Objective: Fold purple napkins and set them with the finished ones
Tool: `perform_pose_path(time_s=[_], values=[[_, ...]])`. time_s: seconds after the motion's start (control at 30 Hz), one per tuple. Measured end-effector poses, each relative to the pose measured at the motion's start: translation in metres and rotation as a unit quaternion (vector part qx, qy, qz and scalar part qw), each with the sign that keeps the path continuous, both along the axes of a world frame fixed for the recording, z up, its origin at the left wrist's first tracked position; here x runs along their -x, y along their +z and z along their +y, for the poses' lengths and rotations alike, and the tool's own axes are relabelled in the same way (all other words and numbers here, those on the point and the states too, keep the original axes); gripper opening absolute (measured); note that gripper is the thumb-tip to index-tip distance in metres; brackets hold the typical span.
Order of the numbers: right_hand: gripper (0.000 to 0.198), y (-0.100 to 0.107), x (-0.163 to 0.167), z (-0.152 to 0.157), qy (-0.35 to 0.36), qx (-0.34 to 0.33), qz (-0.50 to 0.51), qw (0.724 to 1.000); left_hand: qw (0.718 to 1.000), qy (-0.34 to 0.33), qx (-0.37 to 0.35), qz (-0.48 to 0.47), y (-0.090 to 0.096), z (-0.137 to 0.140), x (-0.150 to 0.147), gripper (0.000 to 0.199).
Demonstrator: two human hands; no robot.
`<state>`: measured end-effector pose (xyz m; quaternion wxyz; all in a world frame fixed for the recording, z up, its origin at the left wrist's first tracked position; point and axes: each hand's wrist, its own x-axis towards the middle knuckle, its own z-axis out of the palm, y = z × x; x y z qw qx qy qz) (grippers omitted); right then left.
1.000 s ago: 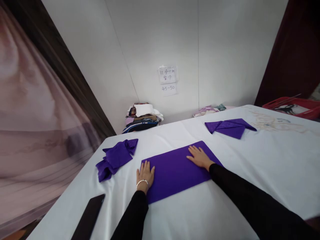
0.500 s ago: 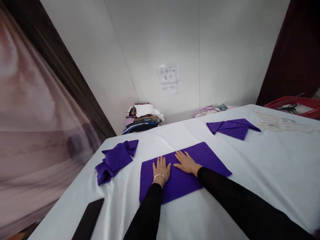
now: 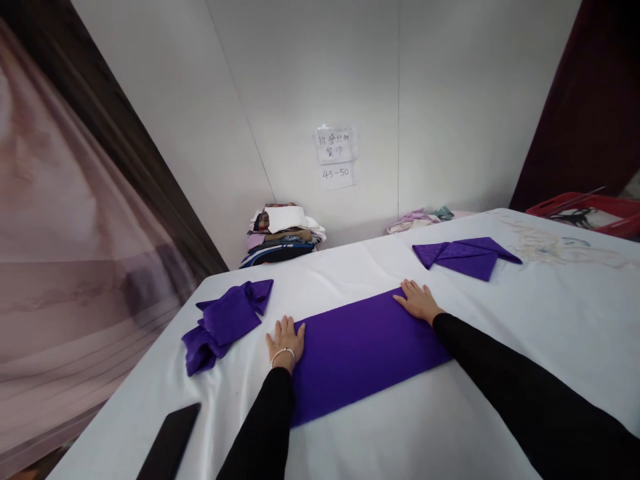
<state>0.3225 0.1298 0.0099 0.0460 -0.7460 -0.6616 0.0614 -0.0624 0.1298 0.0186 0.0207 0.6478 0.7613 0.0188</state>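
A purple cloth napkin [image 3: 365, 353] lies flat, as a rectangle, in front of me on the white-covered table [image 3: 390, 433]. At its left far corner rests my left hand [image 3: 286, 341], palm down with the fingers extended and a bracelet on the wrist. My right hand [image 3: 418, 301] lies flat over the right far corner, fingers stretched out. Both hands are open and grip nothing. The corners under the palms are hidden.
To the left is a crumpled purple cloth [image 3: 227, 323], with a black flat object [image 3: 170, 440] nearer me. A folded purple cloth [image 3: 465, 257] lies at the far right. Stacked clothes [image 3: 283, 233] sit beyond the table, and a red basket [image 3: 590, 210] at the right.
My hands have moved apart from the middle of the napkin, the left one leftward and the right one rightward, out to its far corners. The napkin still lies flat.
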Motion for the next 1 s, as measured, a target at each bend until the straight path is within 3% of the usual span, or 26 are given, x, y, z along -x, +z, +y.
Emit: perform_pose_path(time_s=[0.1, 0.23, 0.3, 0.4, 0.53, 0.7, 0.77, 0.83, 1.0], values=[[0.073, 0.002, 0.048, -0.018, 0.057, -0.023, 0.010, 0.998, 1.000, -0.008, -0.017, 0.024, -0.002, -0.015, -0.028, 0.066], [0.070, -0.004, 0.126, -0.056, 0.230, -0.067, 0.077, 0.968, 0.983, -0.176, -0.036, 0.041, -0.010, -0.058, -0.076, 0.058], [0.069, -0.006, 0.139, -0.072, 0.267, -0.073, 0.093, 0.956, 0.978, -0.199, -0.032, 0.043, -0.011, -0.078, -0.083, 0.056], [0.073, -0.006, 0.113, -0.086, 0.240, -0.069, 0.084, 0.965, 0.988, -0.148, -0.014, 0.040, -0.006, -0.094, -0.061, 0.058], [0.075, -0.008, 0.037, -0.093, 0.142, -0.070, 0.040, 0.987, 0.998, -0.060, 0.010, 0.032, 0.001, -0.102, -0.005, 0.060], [0.072, -0.014, -0.025, -0.106, 0.087, -0.070, -0.004, 0.994, 0.998, -0.014, 0.003, 0.059, 0.003, -0.112, 0.031, 0.059], [0.072, -0.011, -0.023, -0.110, 0.071, -0.081, -0.015, 0.994, 0.996, -0.017, -0.015, 0.086, 0.004, -0.115, 0.025, 0.060], [0.073, -0.005, -0.001, -0.114, 0.068, -0.096, -0.013, 0.993, 0.994, -0.034, -0.030, 0.101, 0.004, -0.119, 0.004, 0.060], [0.067, 0.007, 0.106, -0.123, 0.187, -0.106, 0.065, 0.974, 0.984, -0.162, -0.030, 0.069, -0.001, -0.125, -0.084, 0.055]])
